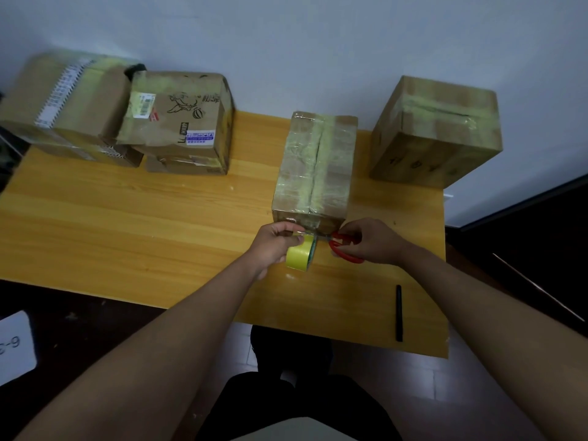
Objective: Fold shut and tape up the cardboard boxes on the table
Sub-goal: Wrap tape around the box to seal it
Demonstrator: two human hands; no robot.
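At the near end of the middle box (315, 167) on the desk (127, 218), the left hand (275, 246) grips the yellow tape roll (299, 254), fingers curled round it. The right hand (372, 241) holds red scissors (342, 248), blades at the tape strip between roll and box.

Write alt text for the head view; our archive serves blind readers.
A person's left hand holds a yellow tape roll against a taped cardboard box while the right hand cuts the tape with red scissors. Other boxes and a black pen sit on the wooden table.
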